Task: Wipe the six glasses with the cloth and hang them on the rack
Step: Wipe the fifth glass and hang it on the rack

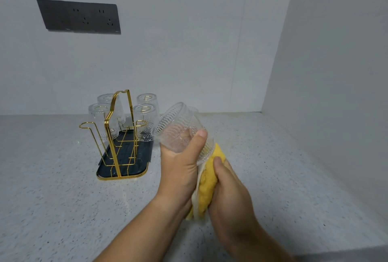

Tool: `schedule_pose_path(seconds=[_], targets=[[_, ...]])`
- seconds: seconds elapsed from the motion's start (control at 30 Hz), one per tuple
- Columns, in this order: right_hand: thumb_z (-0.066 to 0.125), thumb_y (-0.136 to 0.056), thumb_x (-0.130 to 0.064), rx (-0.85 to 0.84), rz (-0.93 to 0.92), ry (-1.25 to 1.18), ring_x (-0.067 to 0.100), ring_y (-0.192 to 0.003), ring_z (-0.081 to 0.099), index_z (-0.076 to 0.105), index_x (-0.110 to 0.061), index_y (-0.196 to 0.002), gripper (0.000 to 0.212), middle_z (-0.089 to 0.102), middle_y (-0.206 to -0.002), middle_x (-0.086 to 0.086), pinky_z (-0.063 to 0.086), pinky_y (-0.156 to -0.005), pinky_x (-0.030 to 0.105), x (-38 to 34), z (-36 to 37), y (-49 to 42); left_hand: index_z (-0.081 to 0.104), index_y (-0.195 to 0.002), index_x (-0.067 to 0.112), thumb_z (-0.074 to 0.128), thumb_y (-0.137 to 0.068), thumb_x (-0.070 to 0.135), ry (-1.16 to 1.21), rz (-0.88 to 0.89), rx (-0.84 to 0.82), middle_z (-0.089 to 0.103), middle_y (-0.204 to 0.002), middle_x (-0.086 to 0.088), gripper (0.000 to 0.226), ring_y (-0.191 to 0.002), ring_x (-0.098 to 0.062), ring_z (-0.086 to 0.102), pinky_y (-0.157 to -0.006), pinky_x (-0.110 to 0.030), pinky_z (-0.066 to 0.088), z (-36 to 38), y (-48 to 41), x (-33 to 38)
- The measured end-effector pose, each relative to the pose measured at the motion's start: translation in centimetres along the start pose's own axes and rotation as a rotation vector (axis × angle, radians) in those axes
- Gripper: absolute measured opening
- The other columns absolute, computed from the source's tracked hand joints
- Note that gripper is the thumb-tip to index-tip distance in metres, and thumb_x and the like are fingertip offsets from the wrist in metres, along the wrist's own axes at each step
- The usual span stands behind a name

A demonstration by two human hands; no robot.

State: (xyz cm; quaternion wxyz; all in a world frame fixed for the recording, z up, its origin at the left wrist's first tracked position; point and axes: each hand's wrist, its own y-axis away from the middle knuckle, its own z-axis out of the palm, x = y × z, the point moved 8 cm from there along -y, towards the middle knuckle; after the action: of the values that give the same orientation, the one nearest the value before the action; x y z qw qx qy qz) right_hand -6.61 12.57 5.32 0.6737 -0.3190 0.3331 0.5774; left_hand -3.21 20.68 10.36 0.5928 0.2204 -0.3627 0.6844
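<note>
My left hand [180,163] grips a clear ribbed glass [178,129], tilted with its base toward the upper left. My right hand [231,186] holds a yellow cloth [206,186] pressed into the glass's mouth. To the left stands a gold wire rack [119,135] on a dark tray [123,169]. Several clear glasses hang upside down on its far pegs, among them one at back left [98,114] and one at right [147,121]. The two near pegs are bare. Another glass [194,109] peeks out behind the held one.
The speckled grey counter [63,188] runs to a white wall at the back and a white side wall [336,93] on the right. A dark socket panel [80,17] sits on the back wall.
</note>
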Motion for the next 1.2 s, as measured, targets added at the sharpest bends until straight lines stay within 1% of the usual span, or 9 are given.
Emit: schedule_pose_path(seconds=[0.1, 0.2, 0.33, 0.5, 0.63, 0.77, 0.93, 1.07, 1.2], targets=[[0.05, -0.102, -0.031, 0.096, 0.014, -0.033, 0.03, -0.117, 0.07, 0.068, -0.009, -0.128, 0.038, 0.074, -0.123, 0.014, 0.044, -0.112, 0.05, -0.8, -0.9, -0.4, 0.065, -0.121, 0.008, 0.086, -0.077, 0.014, -0.058, 0.018, -0.025, 0.073, -0.106, -0.012, 0.049, -0.101, -0.027, 0.071, -0.09, -0.04, 0.06, -0.3, 0.4, -0.2], [0.04, -0.106, -0.041, 0.113, 0.098, -0.209, 0.037, -0.115, 0.07, 0.062, 0.0, -0.134, 0.054, 0.072, -0.124, 0.022, 0.046, -0.11, 0.05, -2.5, -1.0, -1.5, 0.06, -0.122, -0.001, 0.083, -0.076, 0.015, -0.127, 0.024, -0.104, 0.071, -0.113, -0.025, 0.053, -0.107, -0.037, 0.071, -0.098, -0.049, 0.058, 0.5, 1.2, -1.1], [0.026, -0.107, -0.052, 0.004, 0.186, -0.309, 0.032, -0.126, 0.064, 0.057, -0.003, -0.138, 0.066, 0.067, -0.135, 0.018, 0.04, -0.115, 0.045, -2.3, 0.4, -0.6, 0.059, -0.119, -0.008, 0.078, -0.078, 0.007, -0.181, 0.056, -0.14, 0.071, -0.104, -0.028, 0.047, -0.094, -0.029, 0.073, -0.089, -0.042, 0.06, 1.3, 0.6, -0.4], [0.038, -0.108, -0.038, 0.119, 0.195, -0.097, 0.036, -0.109, 0.073, 0.064, 0.002, -0.128, 0.052, 0.074, -0.118, 0.023, 0.052, -0.101, 0.048, -2.1, -1.7, -0.4, 0.063, -0.116, -0.005, 0.081, -0.081, 0.007, -0.182, 0.044, -0.104, 0.073, -0.099, -0.021, 0.04, -0.09, -0.024, 0.073, -0.081, -0.035, 0.061, 0.2, 0.1, -0.6], [0.045, -0.106, -0.042, 0.23, 0.134, -0.087, 0.041, -0.101, 0.074, 0.07, 0.005, -0.118, 0.054, 0.075, -0.111, 0.026, 0.055, -0.098, 0.051, -3.6, -2.8, -1.9, 0.06, -0.119, -0.005, 0.08, -0.081, 0.009, -0.128, 0.002, -0.095, 0.07, -0.111, -0.028, 0.045, -0.097, -0.028, 0.072, -0.09, -0.041, 0.06, 0.7, 0.8, -1.9], [0.038, -0.107, -0.045, 0.127, 0.176, -0.163, 0.036, -0.115, 0.07, 0.065, 0.002, -0.129, 0.059, 0.072, -0.122, 0.023, 0.047, -0.11, 0.048, -2.1, -1.0, -1.9, 0.062, -0.125, 0.003, 0.077, -0.081, 0.012, -0.09, -0.034, -0.052, 0.071, -0.118, -0.024, 0.047, -0.109, -0.032, 0.072, -0.097, -0.045, 0.058, 0.4, 0.3, -2.6], [0.024, -0.107, -0.031, -0.053, 0.204, -0.168, 0.03, -0.127, 0.063, 0.058, -0.001, -0.137, 0.055, 0.067, -0.134, 0.019, 0.039, -0.116, 0.044, -1.2, 0.4, -0.4, 0.067, -0.12, 0.01, 0.079, -0.082, 0.02, -0.103, -0.06, 0.019, 0.075, -0.111, -0.017, 0.041, -0.103, -0.032, 0.072, -0.092, -0.045, 0.059, -1.3, -0.7, -2.3], [0.022, -0.109, -0.044, -0.024, 0.176, -0.152, 0.033, -0.122, 0.066, 0.059, 0.002, -0.135, 0.065, 0.069, -0.129, 0.022, 0.046, -0.109, 0.044, -2.9, 0.6, -1.4, 0.066, -0.123, 0.008, 0.079, -0.084, 0.016, -0.074, -0.059, 0.005, 0.073, -0.119, -0.02, 0.042, -0.114, -0.037, 0.07, -0.103, -0.053, 0.054, -1.4, -0.1, -2.8], [0.024, -0.106, -0.056, -0.008, 0.166, -0.183, 0.034, -0.125, 0.065, 0.058, -0.001, -0.139, 0.073, 0.067, -0.133, 0.021, 0.043, -0.113, 0.045, -2.6, 0.9, -1.9, 0.066, -0.123, 0.008, 0.075, -0.084, 0.014, -0.138, -0.029, -0.051, 0.074, -0.116, -0.019, 0.04, -0.112, -0.035, 0.071, -0.098, -0.047, 0.057, -0.9, 0.2, -2.7]])
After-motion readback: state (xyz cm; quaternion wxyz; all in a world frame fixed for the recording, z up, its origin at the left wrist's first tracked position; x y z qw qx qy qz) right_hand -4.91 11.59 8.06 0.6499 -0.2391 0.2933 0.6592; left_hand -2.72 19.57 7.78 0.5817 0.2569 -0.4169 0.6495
